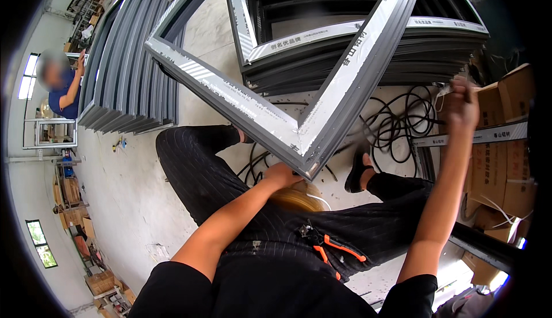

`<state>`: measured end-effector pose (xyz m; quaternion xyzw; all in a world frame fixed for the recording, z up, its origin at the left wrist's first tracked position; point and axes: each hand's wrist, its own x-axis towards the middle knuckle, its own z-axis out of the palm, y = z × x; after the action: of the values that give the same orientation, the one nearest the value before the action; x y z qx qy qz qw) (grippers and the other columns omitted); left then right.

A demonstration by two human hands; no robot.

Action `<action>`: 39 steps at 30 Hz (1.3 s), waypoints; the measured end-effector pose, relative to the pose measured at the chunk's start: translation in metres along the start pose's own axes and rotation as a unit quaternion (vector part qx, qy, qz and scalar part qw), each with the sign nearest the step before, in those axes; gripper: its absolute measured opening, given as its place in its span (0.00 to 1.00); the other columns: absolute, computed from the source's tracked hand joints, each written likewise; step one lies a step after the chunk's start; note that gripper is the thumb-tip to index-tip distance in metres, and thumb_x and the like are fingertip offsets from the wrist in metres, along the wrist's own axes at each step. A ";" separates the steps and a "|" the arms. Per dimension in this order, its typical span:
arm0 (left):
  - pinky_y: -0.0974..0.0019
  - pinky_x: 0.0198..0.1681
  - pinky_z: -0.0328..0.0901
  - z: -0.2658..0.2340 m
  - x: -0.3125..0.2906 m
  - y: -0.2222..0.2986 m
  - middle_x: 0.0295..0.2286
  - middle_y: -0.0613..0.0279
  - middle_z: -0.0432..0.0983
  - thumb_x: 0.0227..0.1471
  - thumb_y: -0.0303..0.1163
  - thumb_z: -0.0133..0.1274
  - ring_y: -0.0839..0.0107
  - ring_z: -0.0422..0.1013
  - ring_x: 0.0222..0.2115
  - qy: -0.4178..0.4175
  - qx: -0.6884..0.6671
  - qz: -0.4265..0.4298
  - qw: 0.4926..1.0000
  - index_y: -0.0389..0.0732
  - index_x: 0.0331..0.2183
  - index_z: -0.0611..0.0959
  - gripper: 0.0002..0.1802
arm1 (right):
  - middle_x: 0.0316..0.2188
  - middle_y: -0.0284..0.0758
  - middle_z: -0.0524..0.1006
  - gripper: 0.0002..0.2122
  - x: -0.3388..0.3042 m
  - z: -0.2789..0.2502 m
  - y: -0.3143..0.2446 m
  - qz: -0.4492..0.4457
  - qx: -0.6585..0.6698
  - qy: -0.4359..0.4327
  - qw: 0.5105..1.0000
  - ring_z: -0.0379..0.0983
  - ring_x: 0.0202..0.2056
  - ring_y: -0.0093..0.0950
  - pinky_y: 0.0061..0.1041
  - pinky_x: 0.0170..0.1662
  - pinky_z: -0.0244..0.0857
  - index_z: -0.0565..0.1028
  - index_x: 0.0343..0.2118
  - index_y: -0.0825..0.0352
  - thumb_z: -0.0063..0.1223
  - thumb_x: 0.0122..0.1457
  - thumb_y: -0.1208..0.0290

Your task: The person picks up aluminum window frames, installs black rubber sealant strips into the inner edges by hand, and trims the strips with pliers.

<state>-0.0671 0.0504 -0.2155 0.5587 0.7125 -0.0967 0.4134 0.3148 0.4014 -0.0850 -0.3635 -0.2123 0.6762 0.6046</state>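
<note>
A dark grey metal window frame [236, 95], with white protective film on its faces, stands tilted before me, one corner pointing down at my lap. My left hand [282, 175] is closed right at that lower corner, its fingertips partly hidden, so what it grips cannot be made out. Raised at the right, my right hand [463, 108] is closed and slightly blurred; something small and dark shows at its fingers, too unclear to name. Pliers with orange handles [339, 248] lie on my lap. Below my left hand is a yellowish-brown rounded thing [299, 199].
Stacked dark frames [368, 59] stand ahead, and more [132, 59] lean at the left. Black cable [397, 125] coils on the floor near my foot. Cardboard boxes [497, 163] pile up at the right. Another person [63, 88] is at the far left.
</note>
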 end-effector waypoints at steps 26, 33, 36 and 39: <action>0.56 0.35 0.64 -0.072 -0.084 0.090 0.26 0.51 0.73 0.58 0.49 0.45 0.56 0.72 0.30 -0.078 -0.190 0.172 0.963 0.36 0.32 0.76 0.23 | 0.19 0.30 0.71 0.13 -0.072 0.023 0.158 0.274 -0.369 -0.010 0.888 0.63 0.16 0.16 0.12 0.16 0.55 0.72 0.26 0.63 0.52 0.60 0.58; 0.62 0.27 0.59 -0.188 -0.216 0.080 0.17 0.61 0.65 0.59 0.51 0.41 0.64 0.64 0.21 0.042 -0.451 0.552 0.700 0.42 0.22 0.72 0.24 | 0.25 0.35 0.77 0.17 0.020 -0.143 0.026 0.124 0.044 0.237 0.963 0.65 0.17 0.18 0.13 0.13 0.54 0.71 0.38 0.68 0.49 0.61 0.55; 0.61 0.29 0.68 -0.211 -0.233 0.101 0.14 0.63 0.65 0.59 0.51 0.44 0.69 0.64 0.13 0.015 -0.583 0.706 0.402 0.36 0.20 0.75 0.29 | 0.26 0.34 0.77 0.16 -0.043 -0.046 0.093 0.176 -0.148 0.182 0.956 0.68 0.19 0.19 0.13 0.17 0.57 0.72 0.39 0.66 0.55 0.58 0.57; 0.59 0.29 0.68 -0.216 -0.266 0.118 0.11 0.64 0.59 0.58 0.58 0.39 0.69 0.59 0.10 0.061 -0.709 0.649 0.268 0.36 0.17 0.73 0.34 | 0.24 0.33 0.76 0.12 -0.140 0.063 0.126 0.245 -0.278 0.029 0.929 0.69 0.21 0.20 0.17 0.25 0.63 0.72 0.39 0.68 0.56 0.56 0.67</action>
<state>-0.0585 0.0317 0.1462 0.3251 -0.0782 0.7816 0.5266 0.1843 0.2520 -0.1031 -0.5773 -0.2783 0.7061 0.3013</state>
